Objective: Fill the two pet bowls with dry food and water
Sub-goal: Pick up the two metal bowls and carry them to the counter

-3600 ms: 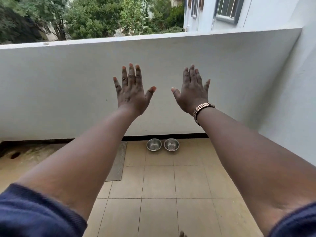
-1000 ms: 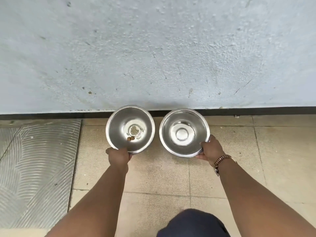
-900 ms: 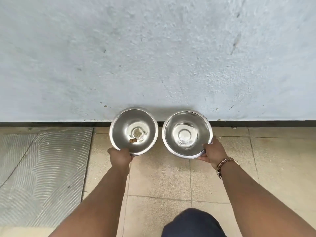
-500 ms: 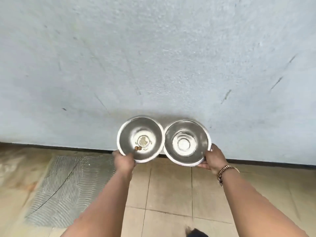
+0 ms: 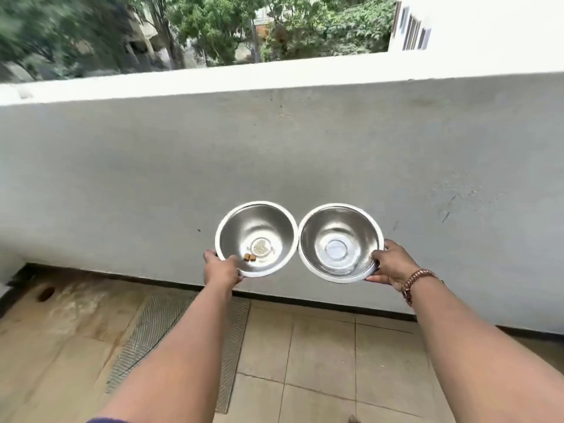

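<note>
Two shiny steel pet bowls hang in the air in front of the balcony wall, rims touching side by side. My left hand (image 5: 222, 270) grips the near rim of the left bowl (image 5: 259, 221), which holds two brown kibble pieces (image 5: 249, 257) and some crumbs at its bottom. My right hand (image 5: 392, 265), with a watch on the wrist, grips the near right rim of the right bowl (image 5: 341, 221), which has nothing in it. Both bowls tilt slightly towards me.
A grey parapet wall (image 5: 305, 154) runs across the view, with trees and a white building beyond. Below is a beige tiled floor (image 5: 323, 355) with a ribbed grey mat (image 5: 171, 331) at left and a round drain hole (image 5: 45, 294) at far left.
Both bowls were lifted off the floor by the wall and raised to about chest height. The view has swung up from the floor to the parapet top and the trees.
</note>
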